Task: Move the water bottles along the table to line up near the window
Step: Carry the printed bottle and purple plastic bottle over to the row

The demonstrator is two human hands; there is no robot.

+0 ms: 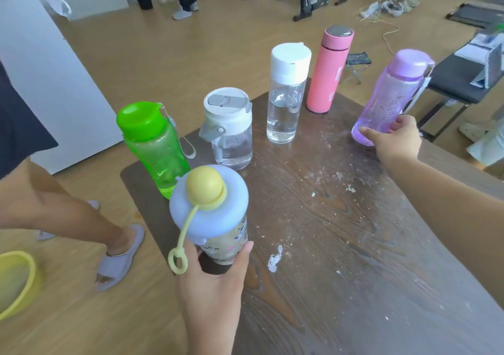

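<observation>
Several bottles stand on a dark wooden table [341, 232]. My left hand [215, 281] grips the base of a bottle with a pale blue lid and yellow ball cap [210, 204], near the table's left edge. My right hand [395, 139] holds the lower part of a purple bottle [392, 98], tilted, at the far right edge. Along the left and far side stand a green bottle [154, 144], a squat clear bottle with a white and grey lid [230, 128], a tall clear bottle with a white cap [286, 93] and a pink flask [328, 71].
White crumbs and smears dot the tabletop. Another person's leg in a grey slipper [117, 259] stands just left of the table. A yellow bowl [16, 281] lies on the floor at left. A black bench with papers [463, 79] is at right; a white cabinet [49, 76] at left.
</observation>
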